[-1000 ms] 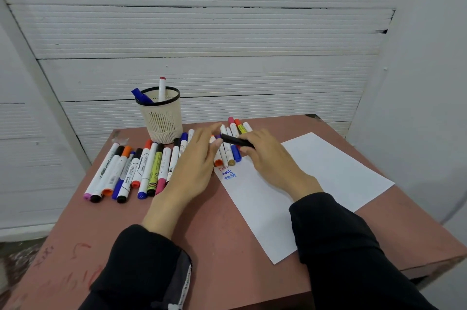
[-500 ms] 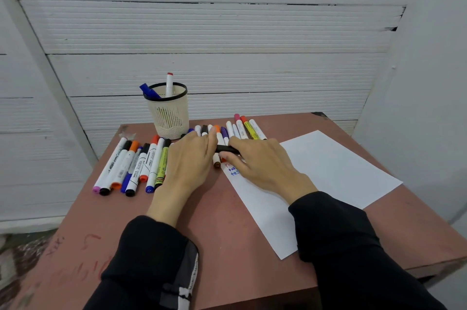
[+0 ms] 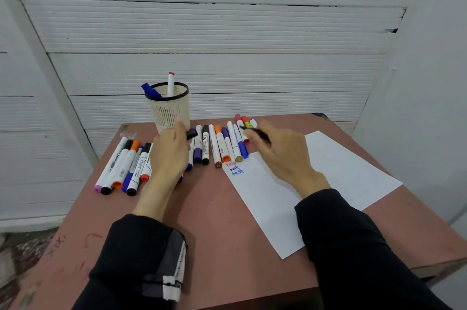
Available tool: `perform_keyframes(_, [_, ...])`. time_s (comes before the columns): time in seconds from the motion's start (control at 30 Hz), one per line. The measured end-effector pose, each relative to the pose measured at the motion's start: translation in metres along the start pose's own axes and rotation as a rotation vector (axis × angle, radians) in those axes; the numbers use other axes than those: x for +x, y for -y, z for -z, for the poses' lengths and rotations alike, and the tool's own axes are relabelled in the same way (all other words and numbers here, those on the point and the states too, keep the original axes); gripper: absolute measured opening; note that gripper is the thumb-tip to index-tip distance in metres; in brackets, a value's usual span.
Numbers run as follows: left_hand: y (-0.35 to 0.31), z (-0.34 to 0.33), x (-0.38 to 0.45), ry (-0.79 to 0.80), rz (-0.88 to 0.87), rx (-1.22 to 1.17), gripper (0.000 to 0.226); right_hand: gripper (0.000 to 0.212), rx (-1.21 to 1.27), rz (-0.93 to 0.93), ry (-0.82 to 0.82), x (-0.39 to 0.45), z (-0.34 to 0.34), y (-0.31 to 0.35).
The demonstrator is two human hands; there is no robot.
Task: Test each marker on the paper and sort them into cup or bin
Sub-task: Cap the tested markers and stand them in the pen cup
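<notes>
Fingers (image 3: 255, 134) of the right hand (image 3: 280, 155) are curled round a black marker (image 3: 260, 135), uncapped.
Its black cap (image 3: 192, 134) is pinched by the left hand (image 3: 171, 155); the marker's long axis is pointed up-left, and the white paper sheet (image 3: 328, 178) lies directly beneath on the reddish counter (image 3: 214, 221).

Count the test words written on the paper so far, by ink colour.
Red word: 1
Blue words: 2
Total on the paper: 3

Reddish-brown table (image 3: 214, 221) against white ribbed wall panels (image 3: 227, 31).
</notes>
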State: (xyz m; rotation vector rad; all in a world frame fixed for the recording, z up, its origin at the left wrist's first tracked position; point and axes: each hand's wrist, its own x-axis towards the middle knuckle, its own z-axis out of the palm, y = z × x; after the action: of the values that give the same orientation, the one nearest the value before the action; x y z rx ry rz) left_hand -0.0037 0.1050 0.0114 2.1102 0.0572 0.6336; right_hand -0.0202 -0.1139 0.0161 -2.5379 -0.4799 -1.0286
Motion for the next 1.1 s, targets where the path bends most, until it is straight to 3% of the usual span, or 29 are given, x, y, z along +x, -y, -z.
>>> perform_keyframes(0.07, [-0.006, 0.003, -0.003, 0.004, 0.047, -0.192, 0.065, 0.023, 0.296, -0.234, 0.176, 0.001, 0.000, -0.006])
perform_keyframes(0.13, [-0.014, 0.003, -0.008, 0.102, 0.014, -0.282, 0.063, 0.006, 0.642, -0.437, 0.262, 0.003, -0.001, -0.007])
perform_keyframes(0.23, [-0.018, -0.001, -0.012, 0.223, -0.045, -0.315, 0.042, 0.018, 1.189, -0.707, 0.279, 0.009, 0.003, -0.004])
perform_keyframes(0.33, [-0.016, -0.005, -0.014, 0.286, -0.009, -0.338, 0.019, 0.025, 1.581, -0.776, 0.272, 0.012, 0.009, -0.002])
perform_keyframes(0.47, [-0.009, -0.003, -0.020, 0.291, -0.084, -0.281, 0.010, 0.005, 1.371, -0.674, 0.294, 0.005, 0.004, 0.004])
perform_keyframes(0.6, [0.000, 0.005, -0.023, 0.265, -0.101, -0.176, 0.012, 0.026, 1.203, -0.738, 0.282, -0.001, -0.007, 0.012])
perform_keyframes(0.7, [0.004, 0.006, -0.025, 0.271, -0.068, -0.180, 0.013, 0.024, 1.182, -0.688, 0.330, -0.003, -0.013, 0.019])
perform_keyframes(0.87, [0.006, 0.003, -0.027, 0.272, -0.075, -0.170, 0.015, 0.047, 0.964, -0.541, 0.358, -0.013, -0.024, 0.032])
perform_keyframes(1.1, [0.003, 0.002, -0.028, 0.305, -0.071, -0.190, 0.019, 0.031, 0.860, -0.580, 0.332, -0.015, -0.028, 0.033])
